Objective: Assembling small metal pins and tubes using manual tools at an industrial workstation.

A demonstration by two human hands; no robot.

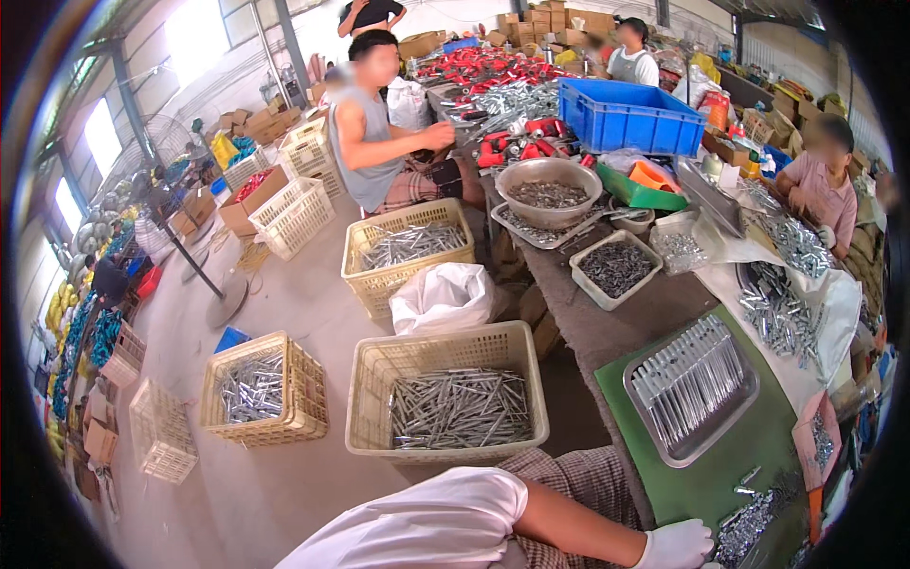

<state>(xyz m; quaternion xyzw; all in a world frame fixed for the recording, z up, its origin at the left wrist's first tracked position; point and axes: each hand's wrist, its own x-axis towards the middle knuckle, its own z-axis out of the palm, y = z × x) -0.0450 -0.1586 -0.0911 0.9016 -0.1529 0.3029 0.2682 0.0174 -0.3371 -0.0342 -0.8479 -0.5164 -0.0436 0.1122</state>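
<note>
My left hand [677, 545], in a white glove, is at the bottom edge of the view, over the near end of the green mat [621, 389]. Its fingers look curled together; whatever they may hold is hidden. Just right of it lies a pile of small shiny metal parts [744, 531], with a few longer pieces [745, 488] above the pile. Beyond the hand, a metal tray [754, 391] holds a neat row of long silver rods [687, 379]. My right hand is not in view.
Left of the table stand yellowish crates [445, 339] of metal rods and a white sack [444, 299]. A metal bowl [548, 175], a bin of dark screws [616, 269] and a blue crate [630, 114] are on the table. Co-workers [374, 133] sit at both sides.
</note>
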